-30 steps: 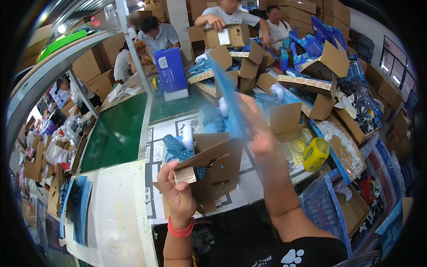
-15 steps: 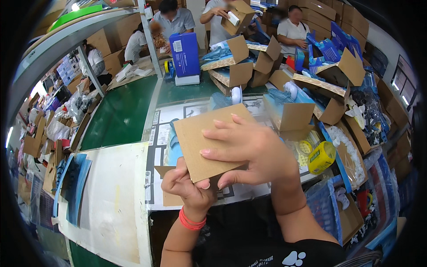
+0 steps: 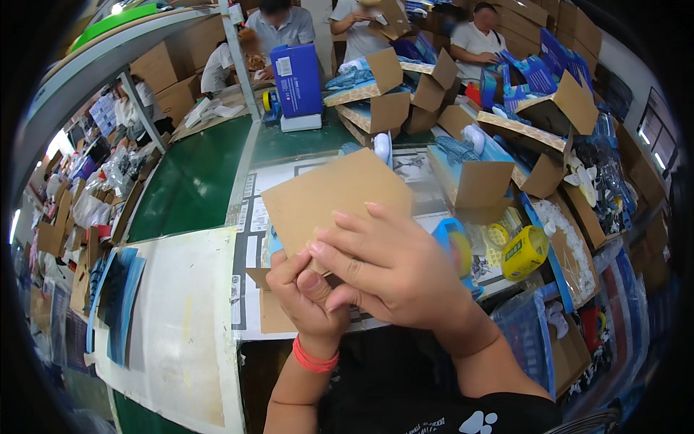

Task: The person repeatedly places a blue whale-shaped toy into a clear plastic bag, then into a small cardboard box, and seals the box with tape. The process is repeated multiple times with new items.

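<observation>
We clamped both our left hand and right hand on the cardboard box, closed but not yet taped.

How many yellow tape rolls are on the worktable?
2: a large yellow tape roll right of the right hand, and a small yellow tape roll beside the blue upright box. Clutter may hide others.
</observation>
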{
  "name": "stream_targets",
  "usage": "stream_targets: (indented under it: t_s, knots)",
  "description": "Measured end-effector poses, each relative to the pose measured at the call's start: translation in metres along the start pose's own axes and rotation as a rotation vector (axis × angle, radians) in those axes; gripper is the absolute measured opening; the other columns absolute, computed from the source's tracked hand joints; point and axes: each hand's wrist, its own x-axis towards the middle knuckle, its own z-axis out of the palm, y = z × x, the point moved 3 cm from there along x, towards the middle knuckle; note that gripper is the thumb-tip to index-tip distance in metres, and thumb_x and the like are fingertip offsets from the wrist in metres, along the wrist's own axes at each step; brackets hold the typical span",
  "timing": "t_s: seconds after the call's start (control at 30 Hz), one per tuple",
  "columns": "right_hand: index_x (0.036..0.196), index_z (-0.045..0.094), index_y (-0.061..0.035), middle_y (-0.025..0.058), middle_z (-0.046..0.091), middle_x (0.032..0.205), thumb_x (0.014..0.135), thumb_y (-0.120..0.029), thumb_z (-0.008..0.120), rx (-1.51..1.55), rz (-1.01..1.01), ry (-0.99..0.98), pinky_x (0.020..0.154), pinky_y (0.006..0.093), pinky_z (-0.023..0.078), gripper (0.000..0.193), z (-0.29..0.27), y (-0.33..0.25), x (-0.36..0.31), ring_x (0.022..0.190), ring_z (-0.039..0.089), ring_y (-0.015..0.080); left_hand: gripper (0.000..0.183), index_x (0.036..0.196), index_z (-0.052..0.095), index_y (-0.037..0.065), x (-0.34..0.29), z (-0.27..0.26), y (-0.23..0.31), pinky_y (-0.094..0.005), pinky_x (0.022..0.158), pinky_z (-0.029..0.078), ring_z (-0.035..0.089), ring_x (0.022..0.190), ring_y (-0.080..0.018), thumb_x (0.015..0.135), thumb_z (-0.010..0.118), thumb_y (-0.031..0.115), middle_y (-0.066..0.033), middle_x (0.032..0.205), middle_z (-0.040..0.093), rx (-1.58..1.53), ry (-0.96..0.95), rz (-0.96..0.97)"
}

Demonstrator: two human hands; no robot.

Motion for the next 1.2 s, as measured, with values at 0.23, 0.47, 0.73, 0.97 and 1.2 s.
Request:
stream_targets:
  t_s: [0.23,0.47,0.73,0.97,1.2]
  knots:
    - [0.108,0.076,-0.0099,0.0072,0.073,0.115,0.083,-0.017,0.072,0.046,0.010,0.142,0.099,0.0461,0.049,0.027,0.008,0.020,-0.008,0.112,0.069,0.0264,0.036,0.111,0.059,-0.001,0.003,-0.003,0.003,-0.0370,0.096,0.045,0.056,0.108,-0.0223,0.108,0.048,0.033,-0.0138,0.116,0.059,-0.140,0.031,-0.081]
    - [0.100,0.078,-0.0115,0.0057,0.075,0.110,0.079,-0.008,0.070,0.097,0.057,0.161,0.098,0.0437,0.051,0.023,0.011,0.019,-0.004,0.109,0.070,0.0263,0.043,0.124,0.065,-0.006,-0.012,-0.026,-0.011,-0.0347,0.090,0.051,0.065,0.105,-0.0279,0.101,0.065,0.030,-0.0243,0.118,0.068,-0.169,-0.032,-0.130]
    - [0.090,0.079,-0.0104,0.0057,0.077,0.101,0.073,-0.007,0.079,0.100,0.115,0.205,0.098,0.0441,0.051,0.017,0.011,0.013,-0.005,0.108,0.071,0.0273,0.033,0.117,0.071,-0.006,0.003,-0.034,-0.009,-0.0280,0.077,0.051,0.067,0.090,-0.0234,0.091,0.076,0.014,-0.0258,0.112,0.069,-0.326,-0.150,-0.085]
    - [0.092,0.079,-0.0085,0.0086,0.077,0.101,0.073,-0.010,0.081,0.096,0.108,0.162,0.101,0.0459,0.050,0.020,0.012,0.014,-0.004,0.112,0.070,0.0298,0.026,0.111,0.074,-0.005,0.010,-0.033,-0.010,-0.0264,0.073,0.051,0.066,0.084,-0.0210,0.088,0.077,0.007,-0.0247,0.107,0.071,-0.375,-0.123,-0.083]
    - [0.100,0.075,-0.0017,0.0110,0.074,0.097,0.088,-0.023,0.079,0.136,0.349,0.462,0.084,0.0343,0.054,0.025,-0.063,0.039,-0.095,0.093,0.069,0.0241,0.021,0.106,0.074,-0.007,0.005,-0.033,-0.002,-0.0314,0.087,0.053,0.070,0.092,-0.0256,0.088,0.074,0.003,-0.0226,0.103,0.074,-0.168,-0.083,-0.141]
